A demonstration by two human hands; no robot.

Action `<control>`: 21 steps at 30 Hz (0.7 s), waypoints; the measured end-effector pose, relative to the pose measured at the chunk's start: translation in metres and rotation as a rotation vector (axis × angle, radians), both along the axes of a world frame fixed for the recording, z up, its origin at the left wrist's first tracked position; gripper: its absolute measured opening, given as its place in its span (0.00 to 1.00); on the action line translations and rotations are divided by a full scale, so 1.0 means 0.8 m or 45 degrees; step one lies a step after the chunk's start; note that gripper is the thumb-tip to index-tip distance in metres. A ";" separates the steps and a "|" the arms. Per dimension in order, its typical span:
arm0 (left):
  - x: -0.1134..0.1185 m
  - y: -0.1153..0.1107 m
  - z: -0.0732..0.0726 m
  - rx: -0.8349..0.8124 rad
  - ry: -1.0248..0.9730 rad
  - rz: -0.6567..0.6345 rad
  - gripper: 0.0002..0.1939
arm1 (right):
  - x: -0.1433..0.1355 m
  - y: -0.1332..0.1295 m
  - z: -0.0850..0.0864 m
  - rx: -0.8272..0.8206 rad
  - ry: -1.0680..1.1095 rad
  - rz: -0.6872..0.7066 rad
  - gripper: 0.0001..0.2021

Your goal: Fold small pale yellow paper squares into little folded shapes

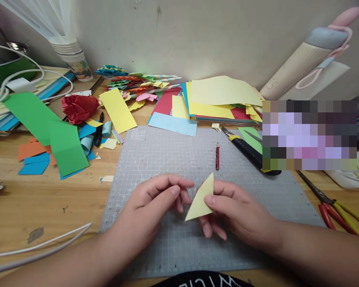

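Note:
A pale yellow piece of folded-looking paper [200,201], roughly triangular, is pinched between the thumb and fingers of my right hand [236,207]. One of its corners points up and another points down to the left. My left hand [158,199] hovers just left of the paper with fingers apart, holding nothing. Both hands are over the grey cutting mat [173,247]. Beyond them on the mat lies a short red pencil [217,157].
A black and yellow utility knife [251,153] lies at the mat's upper right, and scissors [332,205] rest on its right edge. Green paper strips [68,147], a crumpled red paper [79,107] and stacked coloured sheets [224,91] surround the mat. White cables [48,247] cross the lower left.

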State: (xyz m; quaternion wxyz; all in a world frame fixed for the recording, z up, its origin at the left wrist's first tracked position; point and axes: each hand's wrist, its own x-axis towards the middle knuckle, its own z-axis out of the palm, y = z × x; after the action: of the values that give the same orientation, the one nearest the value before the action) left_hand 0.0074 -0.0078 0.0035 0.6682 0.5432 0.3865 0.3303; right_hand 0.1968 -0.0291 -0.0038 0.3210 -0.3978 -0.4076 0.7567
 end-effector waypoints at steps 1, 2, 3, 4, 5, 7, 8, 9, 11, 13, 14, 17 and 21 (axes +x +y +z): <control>-0.001 -0.001 0.000 0.029 0.022 0.014 0.08 | 0.001 0.001 -0.001 -0.067 0.056 0.016 0.10; -0.001 -0.002 0.000 0.095 0.061 0.007 0.09 | 0.002 0.001 -0.002 -0.122 0.098 0.031 0.10; -0.002 -0.002 0.001 0.206 0.111 -0.033 0.09 | 0.002 0.002 -0.003 -0.166 0.123 0.045 0.09; -0.002 -0.003 0.001 0.328 0.147 -0.106 0.09 | 0.002 0.002 -0.004 -0.197 0.138 0.056 0.09; -0.003 -0.003 0.001 0.440 0.164 -0.169 0.08 | 0.002 0.002 -0.004 -0.216 0.148 0.065 0.09; -0.004 -0.003 0.002 0.604 0.173 -0.239 0.08 | 0.001 0.003 -0.004 -0.227 0.172 0.072 0.10; -0.004 -0.002 0.001 0.656 0.179 -0.235 0.09 | 0.001 0.003 -0.004 -0.226 0.186 0.068 0.11; -0.004 -0.002 0.001 0.692 0.196 -0.214 0.09 | 0.001 0.004 -0.004 -0.224 0.196 0.052 0.12; -0.005 0.000 0.002 0.741 0.242 -0.154 0.10 | 0.001 0.005 -0.003 -0.223 0.193 -0.005 0.13; -0.005 0.000 0.003 0.761 0.273 -0.114 0.10 | 0.001 0.006 -0.002 -0.223 0.162 -0.052 0.13; -0.005 0.000 0.003 0.762 0.281 -0.106 0.10 | 0.001 0.007 -0.002 -0.219 0.147 -0.062 0.12; -0.005 0.000 0.004 0.751 0.272 -0.111 0.08 | 0.002 0.007 -0.003 -0.200 0.102 -0.052 0.12; -0.003 -0.001 0.004 0.630 0.268 -0.078 0.03 | 0.002 0.005 -0.002 -0.121 -0.012 -0.015 0.12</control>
State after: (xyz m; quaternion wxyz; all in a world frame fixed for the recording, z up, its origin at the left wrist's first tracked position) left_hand 0.0047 -0.0083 0.0070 0.4808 0.7329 0.3447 0.3359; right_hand 0.1985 -0.0255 -0.0054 0.3044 -0.4186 -0.3705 0.7713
